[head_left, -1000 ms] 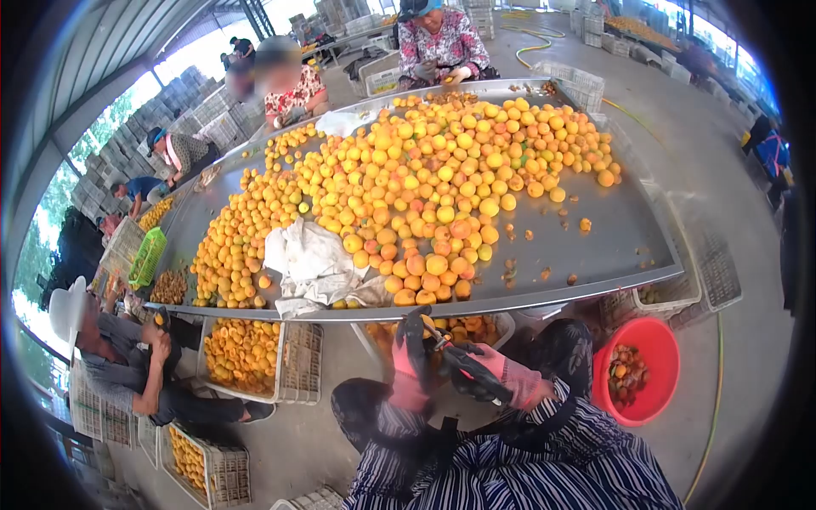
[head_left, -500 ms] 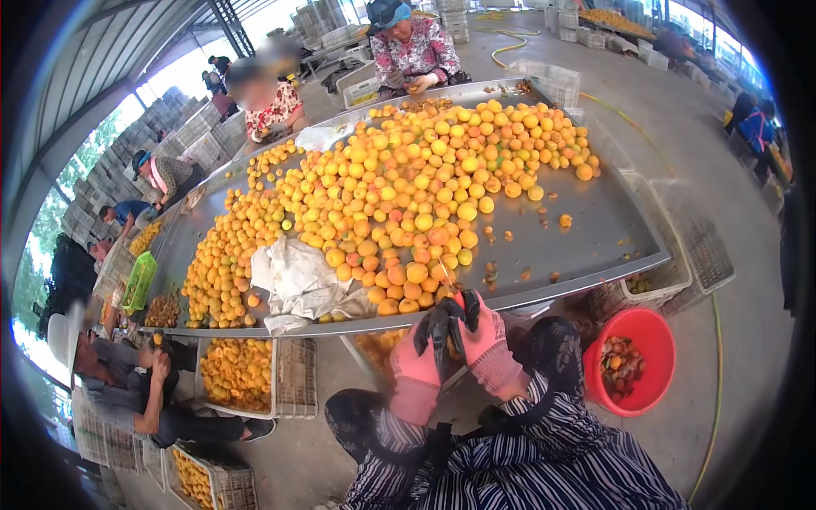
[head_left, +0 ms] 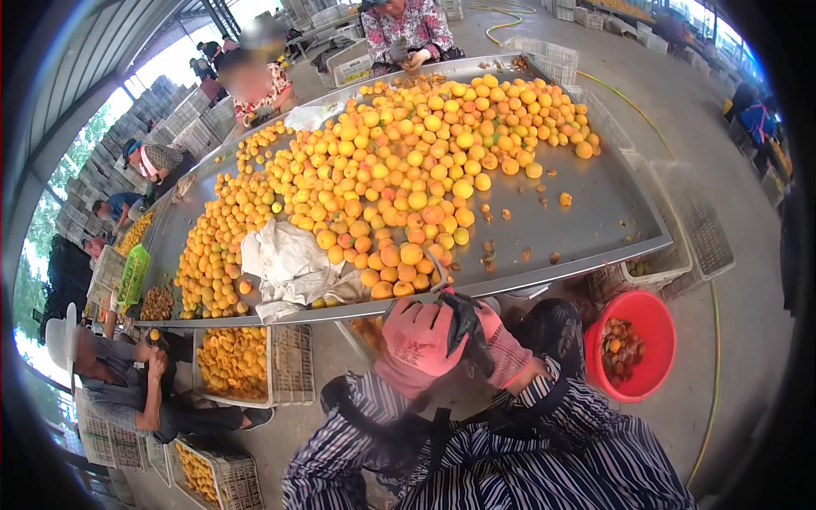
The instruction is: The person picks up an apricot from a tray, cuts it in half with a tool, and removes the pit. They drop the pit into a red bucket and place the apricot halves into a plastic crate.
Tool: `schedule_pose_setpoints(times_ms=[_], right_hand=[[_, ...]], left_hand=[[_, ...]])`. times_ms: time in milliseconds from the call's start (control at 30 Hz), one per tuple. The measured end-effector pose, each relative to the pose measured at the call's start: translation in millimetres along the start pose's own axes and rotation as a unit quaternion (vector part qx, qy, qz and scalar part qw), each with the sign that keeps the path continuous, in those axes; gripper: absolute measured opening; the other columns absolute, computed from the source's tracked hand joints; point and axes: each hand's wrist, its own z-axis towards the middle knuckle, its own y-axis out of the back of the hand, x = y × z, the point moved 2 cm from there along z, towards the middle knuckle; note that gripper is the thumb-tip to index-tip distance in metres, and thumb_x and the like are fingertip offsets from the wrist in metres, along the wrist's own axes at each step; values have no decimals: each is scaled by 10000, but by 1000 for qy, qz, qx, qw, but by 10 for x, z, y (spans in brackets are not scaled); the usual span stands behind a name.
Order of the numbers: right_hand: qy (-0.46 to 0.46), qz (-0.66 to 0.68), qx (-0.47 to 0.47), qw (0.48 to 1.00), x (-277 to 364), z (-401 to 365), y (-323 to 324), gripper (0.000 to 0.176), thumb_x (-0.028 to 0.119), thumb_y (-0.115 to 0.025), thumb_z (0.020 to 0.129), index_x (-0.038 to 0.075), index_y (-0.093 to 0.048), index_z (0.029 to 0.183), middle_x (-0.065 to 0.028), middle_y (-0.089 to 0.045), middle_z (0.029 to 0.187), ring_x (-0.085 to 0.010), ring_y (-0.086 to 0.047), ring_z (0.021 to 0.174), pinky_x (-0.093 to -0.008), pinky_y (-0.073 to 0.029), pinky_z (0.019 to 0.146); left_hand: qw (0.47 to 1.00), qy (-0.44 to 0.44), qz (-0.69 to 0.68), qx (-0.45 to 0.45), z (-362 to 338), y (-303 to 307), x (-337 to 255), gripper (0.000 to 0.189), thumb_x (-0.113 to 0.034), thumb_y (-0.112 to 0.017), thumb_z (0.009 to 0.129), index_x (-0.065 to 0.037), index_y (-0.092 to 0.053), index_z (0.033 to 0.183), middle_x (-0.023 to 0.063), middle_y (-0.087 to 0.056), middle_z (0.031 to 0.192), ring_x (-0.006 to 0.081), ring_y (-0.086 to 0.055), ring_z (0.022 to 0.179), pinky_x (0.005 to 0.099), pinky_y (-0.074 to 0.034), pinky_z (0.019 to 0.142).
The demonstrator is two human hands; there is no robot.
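A large metal table [head_left: 595, 225] slants across the view, with a broad heap of whole yellow-orange apricots [head_left: 408, 153] over its middle and left. At the left, a person in a pale hat [head_left: 106, 378] sits beside a plastic crate [head_left: 291, 365] full of opened apricots [head_left: 229, 361], below the table's near edge. Off to the right on the floor stands a red bucket [head_left: 650, 374] with brownish-orange scraps inside. A crumpled whitish cloth [head_left: 285, 259] lies on the table against the near apricots.

Both hands wear pink gloves with black finger areas and meet at the table's near edge, just below the apricots. The left hand [head_left: 421, 340] has its fingers bent and close together; the right hand [head_left: 495, 344] presses against it, its fingers partly hidden. What either hand's fingers close on cannot be told. A thin, curved grey tool [head_left: 439, 270] rises beside the fingertips; which hand holds it is unclear.
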Motion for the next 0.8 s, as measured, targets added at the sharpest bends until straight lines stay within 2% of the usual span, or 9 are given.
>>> schedule_pose_setpoints(times_ms=[233,267,367,400,500,533,700,767,800], right_hand=[[-103,-185,1,977,436,-291,-424,219,95,-541,820,74,-602,1030,-42,-638,901,-158,-605,882,-251,-488,765],[93,-319,100,938,244,-148,-238,241,114,-504,885,50,-570,1107,-44,-653,947,-167,-616,867,-261,-498,777],[107,-506,93,851,258,-8,-176,297,162,-441,930,35,-508,1190,-64,-624,1083,-178,-603,941,-279,-480,843],[91,-625,147,761,235,94,-78,345,217,-372,964,47,-461,1250,-69,-573,1173,-177,-565,1034,-293,-444,900],[-115,-405,61,905,308,29,-135,387,144,-527,882,62,-469,1256,-57,-566,1168,-135,-558,1045,-258,-448,895],[54,-706,127,695,185,16,-24,439,177,-510,879,92,-432,1302,-35,-566,1170,-125,-533,1090,-262,-412,933],[-21,-466,53,883,-185,137,46,394,202,-481,913,56,-444,1277,-45,-595,1087,-137,-553,1001,-257,-426,881],[-79,-395,-21,915,-322,135,10,333,230,-450,961,10,-511,1204,-80,-637,971,-156,-607,861,-248,-484,789],[-90,-299,-15,950,-447,162,72,335,162,-484,926,30,-500,1234,-71,-625,1039,-151,-600,908,-278,-476,812]], left_hand=[[994,-88,-31,49,20,26,21,428,-302,-727,564,-32,-602,871,92,-576,747,264,-582,670,400,-467,744],[994,4,-107,-12,-49,-13,141,382,-275,-700,612,-22,-608,883,96,-596,762,289,-591,701,417,-471,743],[903,283,-245,-209,-422,-275,227,257,-219,-624,760,-11,-619,911,77,-630,789,235,-611,714,362,-480,704],[941,276,-159,-108,-515,-253,278,245,-198,-525,892,14,-622,970,67,-651,836,155,-613,739,296,-476,678],[951,294,-11,-91,-742,-265,297,428,-344,-728,672,-46,-574,937,95,-602,830,264,-613,754,351,-498,648],[775,529,-321,-129,-1010,-490,523,413,-306,-541,914,9,-557,1182,68,-658,929,141,-623,802,310,-500,688],[745,632,-211,31,-1486,-887,741,441,-268,-507,939,-16,-459,1297,79,-625,1064,134,-591,976,266,-498,782],[972,201,-99,68,-1368,-879,590,446,-221,-520,939,-21,-426,1326,69,-592,1133,103,-558,998,230,-466,836],[841,390,-376,-10,-1176,-713,440,454,-207,-530,934,-24,-415,1333,63,-574,1159,108,-549,1018,230,-456,852]])
